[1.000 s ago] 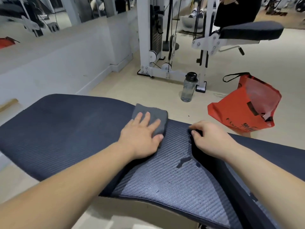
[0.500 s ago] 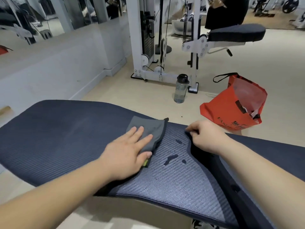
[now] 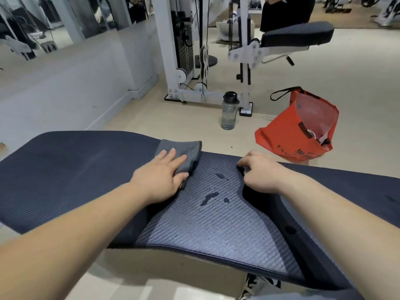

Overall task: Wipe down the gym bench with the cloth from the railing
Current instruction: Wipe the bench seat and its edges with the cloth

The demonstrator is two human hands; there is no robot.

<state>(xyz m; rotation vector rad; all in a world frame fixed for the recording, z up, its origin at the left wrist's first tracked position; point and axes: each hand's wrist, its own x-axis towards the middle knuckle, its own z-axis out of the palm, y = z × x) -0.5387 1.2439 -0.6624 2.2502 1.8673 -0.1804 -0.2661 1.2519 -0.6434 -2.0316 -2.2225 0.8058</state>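
Note:
The dark blue gym bench (image 3: 65, 180) stretches across the view, with a lighter ribbed middle section (image 3: 212, 226). A folded grey cloth (image 3: 181, 150) lies at the far edge of that section. My left hand (image 3: 160, 178) presses flat on the cloth's near part, fingers spread over it. A few dark wet drops (image 3: 211, 197) sit on the ribbed surface to the right of the cloth. My right hand (image 3: 259, 172) curls its fingers on the edge of the right pad where it meets the middle section.
On the floor beyond the bench stand a clear water bottle (image 3: 229, 111) and an open red bag (image 3: 300, 128). A white cable machine (image 3: 173, 50) with a padded seat (image 3: 298, 35) stands further back. A low white wall (image 3: 65, 83) runs at left.
My left hand slid the cloth toward me and to the left, then pushed it back out to the far edge. Wet drops came into sight beside it. My right hand stayed on the pad edge.

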